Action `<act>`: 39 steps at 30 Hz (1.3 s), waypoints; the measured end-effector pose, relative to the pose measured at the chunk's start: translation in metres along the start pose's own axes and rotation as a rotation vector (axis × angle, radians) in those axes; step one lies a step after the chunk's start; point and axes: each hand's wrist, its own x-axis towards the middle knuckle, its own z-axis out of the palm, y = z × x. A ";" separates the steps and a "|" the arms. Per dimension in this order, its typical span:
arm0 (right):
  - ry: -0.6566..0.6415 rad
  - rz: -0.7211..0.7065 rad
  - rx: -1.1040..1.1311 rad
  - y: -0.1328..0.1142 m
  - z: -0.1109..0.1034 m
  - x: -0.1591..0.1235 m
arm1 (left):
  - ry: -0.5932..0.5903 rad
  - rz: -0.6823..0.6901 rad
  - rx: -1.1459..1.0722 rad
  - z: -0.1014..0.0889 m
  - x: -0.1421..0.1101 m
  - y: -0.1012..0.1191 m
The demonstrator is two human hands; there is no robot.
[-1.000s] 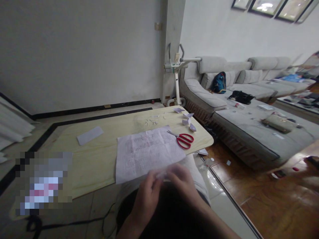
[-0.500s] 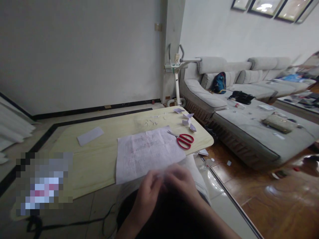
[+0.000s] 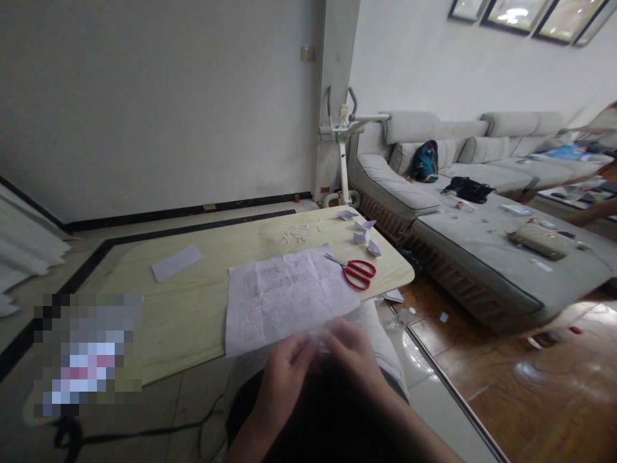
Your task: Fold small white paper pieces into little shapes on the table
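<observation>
My left hand (image 3: 282, 379) and my right hand (image 3: 354, 354) meet close together just below the near edge of a wooden table (image 3: 193, 308). Their fingers are pinched on a small pale piece of paper (image 3: 315, 339), blurred and partly hidden. Right behind the hands a large printed sheet (image 3: 284, 292) lies flat on the table. Red-handled scissors (image 3: 357, 272) rest beside that sheet at its right.
Small folded paper pieces (image 3: 364, 233) and paper scraps (image 3: 296, 236) lie at the table's far right. A white slip (image 3: 176, 263) lies at the left. A grey sofa (image 3: 463, 238) with bags stands to the right, over wooden floor. A black cable (image 3: 120, 437) runs below.
My fingers have shifted slightly on the small paper. At the far right edge a person's arm has come into view by the sofa.
</observation>
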 end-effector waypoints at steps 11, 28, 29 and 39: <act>0.052 0.093 0.260 0.003 0.002 0.001 | -0.016 0.054 0.059 0.003 0.000 -0.001; 0.017 -0.082 -0.030 0.002 -0.005 0.001 | -0.064 0.075 0.074 -0.004 -0.001 0.006; 0.042 -0.096 -0.046 0.001 -0.005 0.001 | -0.068 0.053 0.052 -0.005 -0.001 0.008; -0.038 -0.254 -0.150 -0.002 -0.003 -0.006 | -0.047 -0.067 -0.222 -0.003 -0.004 0.022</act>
